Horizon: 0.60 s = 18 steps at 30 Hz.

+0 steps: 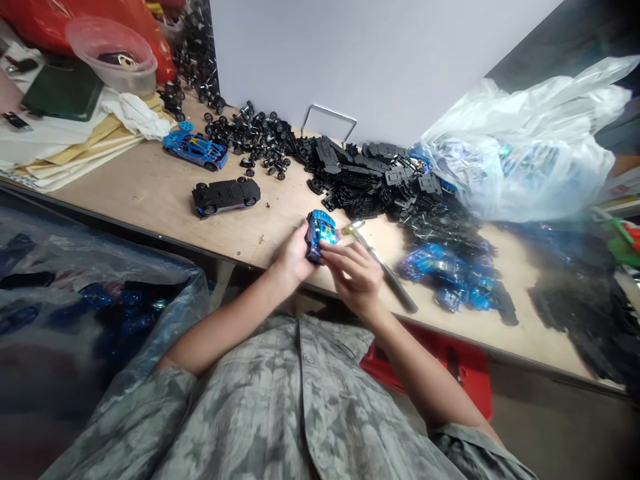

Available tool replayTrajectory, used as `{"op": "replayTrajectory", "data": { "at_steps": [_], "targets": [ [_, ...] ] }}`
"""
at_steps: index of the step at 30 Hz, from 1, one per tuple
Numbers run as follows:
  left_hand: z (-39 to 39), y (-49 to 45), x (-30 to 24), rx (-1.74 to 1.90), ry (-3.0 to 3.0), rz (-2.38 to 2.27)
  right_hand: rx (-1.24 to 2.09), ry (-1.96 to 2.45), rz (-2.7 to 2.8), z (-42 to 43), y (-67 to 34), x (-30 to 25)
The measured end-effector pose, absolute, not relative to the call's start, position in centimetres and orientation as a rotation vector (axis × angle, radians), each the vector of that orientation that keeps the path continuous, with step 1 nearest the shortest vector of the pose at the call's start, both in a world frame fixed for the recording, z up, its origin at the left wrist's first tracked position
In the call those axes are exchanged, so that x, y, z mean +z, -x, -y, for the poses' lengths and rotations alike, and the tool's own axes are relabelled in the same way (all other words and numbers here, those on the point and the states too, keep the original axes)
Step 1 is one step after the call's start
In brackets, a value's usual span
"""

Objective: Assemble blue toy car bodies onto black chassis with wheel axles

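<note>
A shiny blue toy car (pixel 323 230) is held over the table's front edge. My left hand (pixel 296 257) grips it from the left side, fingers closed round it. My right hand (pixel 356 270) has its fingers pressed together at the car's near right end, also closed on it. A hammer (pixel 387 273) with a yellowish head and a dark handle lies just right of my right hand. To the left, one toy car lies upside down with its black chassis (pixel 227 195) showing. Behind it a blue toy car (pixel 196 149) stands upright.
Black chassis plates (pixel 360 173) are heaped at the back middle, beside piled wheel-and-axle sets (pixel 255 133). Blue car bodies (pixel 450 270) lie right, before a white plastic bag (pixel 525 147). A lined bin (pixel 120 313) with blue cars stands lower left; a clear tub (pixel 117 57) sits far left.
</note>
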State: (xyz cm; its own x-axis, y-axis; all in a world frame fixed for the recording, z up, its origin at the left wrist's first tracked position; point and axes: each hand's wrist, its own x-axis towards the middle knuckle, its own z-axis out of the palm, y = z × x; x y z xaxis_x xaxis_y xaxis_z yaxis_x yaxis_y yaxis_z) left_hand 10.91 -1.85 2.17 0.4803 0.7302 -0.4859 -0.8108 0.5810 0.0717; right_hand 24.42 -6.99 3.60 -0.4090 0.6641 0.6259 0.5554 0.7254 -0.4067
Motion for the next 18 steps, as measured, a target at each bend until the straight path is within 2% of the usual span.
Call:
{"op": "replayTrajectory", "data": {
  "at_steps": [7, 10, 15, 18],
  "targets": [
    [2.5, -10.9, 1.7, 0.947, -0.083, -0.527, 0.092, 0.828, 2.179, 8.0, -24.7, 2.9],
    [2.8, -9.9, 1.7, 0.905, -0.336, -0.6, 0.199, 0.754, 2.214, 8.4, -25.3, 3.3],
    [2.4, -6.9, 3.1, 0.742, -1.06, -0.749, 0.236, 0.996, 1.948, 6.8, -27.9, 4.2],
    [2.0, -5.8, 3.8, 0.664, -1.593, -0.814, 0.417, 1.056, 1.998, 5.2, -29.4, 3.6]
  ]
}}
